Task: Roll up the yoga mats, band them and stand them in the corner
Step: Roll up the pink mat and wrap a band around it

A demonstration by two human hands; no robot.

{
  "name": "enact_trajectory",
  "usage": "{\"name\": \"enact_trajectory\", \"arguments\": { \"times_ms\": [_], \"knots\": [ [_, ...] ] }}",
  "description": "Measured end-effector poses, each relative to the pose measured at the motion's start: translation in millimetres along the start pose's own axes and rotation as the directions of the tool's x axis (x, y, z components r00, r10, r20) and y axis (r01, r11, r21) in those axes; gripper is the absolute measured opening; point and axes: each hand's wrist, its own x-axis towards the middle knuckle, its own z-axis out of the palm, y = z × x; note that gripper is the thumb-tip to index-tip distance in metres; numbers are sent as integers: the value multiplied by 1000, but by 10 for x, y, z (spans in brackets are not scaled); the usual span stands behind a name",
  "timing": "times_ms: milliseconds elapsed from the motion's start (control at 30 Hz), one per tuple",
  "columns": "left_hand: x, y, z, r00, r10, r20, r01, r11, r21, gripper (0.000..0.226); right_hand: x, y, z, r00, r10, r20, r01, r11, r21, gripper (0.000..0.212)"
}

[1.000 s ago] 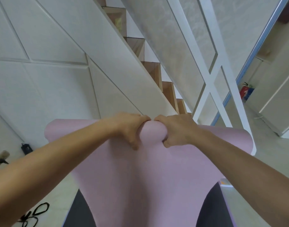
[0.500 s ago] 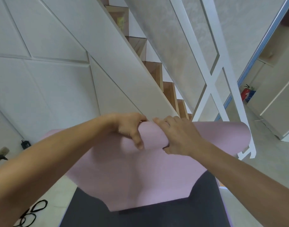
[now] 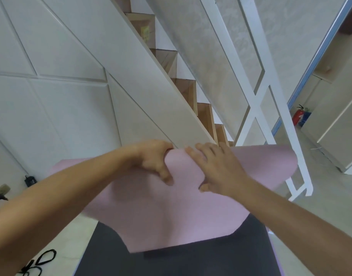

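Both hands [image 3: 191, 166] grip pink mat [image 3: 161, 216] top edge, lifted.

pink yoga mat [image 3: 171, 216] lifted, draping, black underside

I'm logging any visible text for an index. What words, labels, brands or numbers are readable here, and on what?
No text can be read.
Yellow sticker on a wooden stair riser: too blurred to read.
Red fire extinguisher and the blue item beside it: any labels too small.
Pink yoga mat: no print showing.
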Motion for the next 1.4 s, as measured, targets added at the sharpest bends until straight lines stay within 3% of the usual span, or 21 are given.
{"name": "enact_trajectory", "arguments": {
  "times_ms": [67,100,200,267,300,367,433,500,567,633,700,767,833,900,967,1033,1100,1167,1233,1300,1400],
  "knots": [
    [3,-59,-19,988,25,150,16,964,-267,62,-56,-23,122,991,-11,-133,7,999,-36,121],
    [4,-81,-7,982,30,189,31,949,-312,63,-43,-12,145,988,-15,-152,12,1000,-22,112],
    [27,-70,32,974,30,226,34,961,-274,75,65,30,34,1000,1,0,-1,998,67,87],
    [10,-17,85,992,13,125,-4,998,-66,92,160,80,-93,992,8,123,-26,989,146,75],
    [-16,20,129,1000,-1,27,-3,990,140,104,208,111,-154,987,15,161,-47,979,196,72],
    [-88,99,311,973,76,-218,46,861,506,122,293,178,-273,964,42,261,-118,952,281,71],
    [-127,154,480,919,144,-368,123,780,613,117,353,240,-331,940,47,338,-164,931,327,74],
    [-102,144,489,891,167,-423,139,786,602,91,354,256,-329,933,29,358,-166,918,359,78],
    [-53,115,371,907,139,-397,107,836,538,71,281,222,-280,948,9,319,-124,932,341,95],
    [-36,109,187,963,58,-265,56,912,406,70,145,124,-161,968,-26,249,-20,983,182,122],
    [-28,94,31,998,-14,-66,23,990,141,66,20,42,-24,991,-23,130,20,1000,24,134],
    [-2,43,-34,996,-17,91,30,990,-137,62,-23,20,48,1000,-24,-6,24,1000,15,127],
    [19,11,-45,984,-13,176,57,968,-243,63,20,34,7,1000,-22,18,21,997,72,110],
    [44,25,-33,979,-1,206,47,975,-216,71,88,75,-89,992,-6,128,-12,991,136,99],
    [27,66,12,991,15,132,-20,999,33,97,144,136,-153,981,19,192,-59,978,201,93],
    [-22,74,151,995,68,-75,-25,886,462,126,190,197,-227,964,62,258,-132,956,263,91],
    [-66,61,363,936,210,-284,34,747,665,128,206,246,-260,937,82,340,-197,927,319,91],
    [-63,27,449,895,269,-356,51,732,680,108,188,262,-269,920,61,388,-211,910,357,92],
    [-14,-14,404,910,247,-332,16,780,626,92,124,212,-244,921,52,387,-202,912,358,99],
    [23,-5,270,958,156,-242,-6,852,524,88,13,63,-167,930,61,362,-170,946,278,117],
    [20,45,86,998,4,-55,14,948,317,84,-145,-150,68,973,116,201,-132,989,71,135]
  ]
}}
